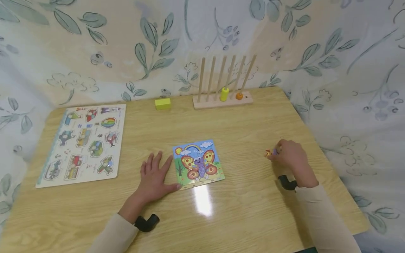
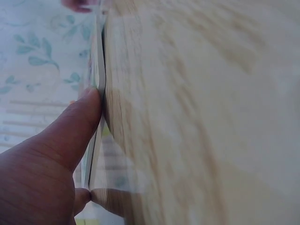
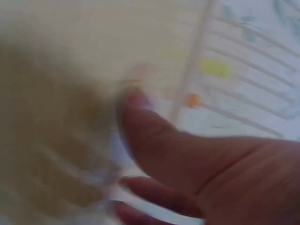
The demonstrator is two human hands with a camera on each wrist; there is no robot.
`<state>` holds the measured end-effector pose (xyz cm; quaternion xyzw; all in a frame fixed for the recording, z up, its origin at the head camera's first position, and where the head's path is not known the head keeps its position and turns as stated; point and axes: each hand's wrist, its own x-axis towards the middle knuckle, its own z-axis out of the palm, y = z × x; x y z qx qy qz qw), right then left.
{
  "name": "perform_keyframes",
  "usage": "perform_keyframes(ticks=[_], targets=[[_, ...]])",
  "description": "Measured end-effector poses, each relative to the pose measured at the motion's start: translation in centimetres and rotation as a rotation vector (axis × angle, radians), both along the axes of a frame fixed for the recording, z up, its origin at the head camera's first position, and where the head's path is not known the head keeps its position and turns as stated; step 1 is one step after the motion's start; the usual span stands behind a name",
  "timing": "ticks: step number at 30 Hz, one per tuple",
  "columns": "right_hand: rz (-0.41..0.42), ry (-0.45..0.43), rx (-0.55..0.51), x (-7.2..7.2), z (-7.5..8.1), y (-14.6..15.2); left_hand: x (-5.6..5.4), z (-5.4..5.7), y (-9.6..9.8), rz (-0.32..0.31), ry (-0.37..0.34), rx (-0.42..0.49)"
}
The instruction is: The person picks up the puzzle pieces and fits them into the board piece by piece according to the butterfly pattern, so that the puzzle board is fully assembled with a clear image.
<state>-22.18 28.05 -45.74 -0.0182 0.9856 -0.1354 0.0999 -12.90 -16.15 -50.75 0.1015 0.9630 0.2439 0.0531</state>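
A square butterfly picture puzzle (image 1: 199, 163) lies on the table near its middle. My left hand (image 1: 155, 181) rests at its left side, fingers spread, with the thumb touching the lower left corner. In the left wrist view, the thumb (image 2: 79, 124) lies against the board's thin edge (image 2: 97, 154). Farther right, my right hand (image 1: 289, 154) pinches a small orange-and-purple piece (image 1: 268, 153) low over the table; the fingers hide part of it. The right wrist view is blurred, with the thumb (image 3: 145, 117) in front of the held piece, whose shape cannot be made out.
A white peg puzzle board (image 1: 88, 146) with vehicle pictures lies at the left. Along the back stand a yellow block (image 1: 162, 104) and a wooden rack (image 1: 205, 104) of upright rods, with yellow beads (image 1: 224, 94) and an orange bead (image 1: 239, 96). Floral cloth (image 1: 126, 45) hangs behind the table.
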Motion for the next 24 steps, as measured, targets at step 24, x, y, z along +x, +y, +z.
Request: perform_keyframes(ticks=[24], targets=[[0.221,0.022,-0.555,3.0,-0.9,-14.5,0.2,0.2,0.0,0.004,-0.001,0.013]])
